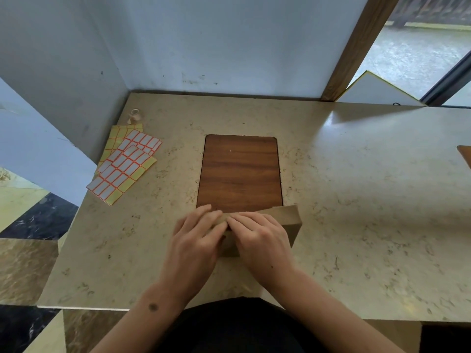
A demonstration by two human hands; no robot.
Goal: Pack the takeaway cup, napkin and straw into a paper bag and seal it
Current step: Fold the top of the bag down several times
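your left hand point(197, 231) and right hand point(257, 231) press the paper bag point(286, 220)'s folded top.
ease off and the crease may spring open; label sheets point(125, 163) lie well left of the bag.

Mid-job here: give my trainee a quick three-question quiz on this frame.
1. True or false: both hands, left hand and right hand, press on the paper bag's folded top.
2. Which side of the wooden board are the label sheets on?
3. Is a cup, napkin or straw visible on the counter?

Key:
1. True.
2. Its left.
3. No, none is visible.
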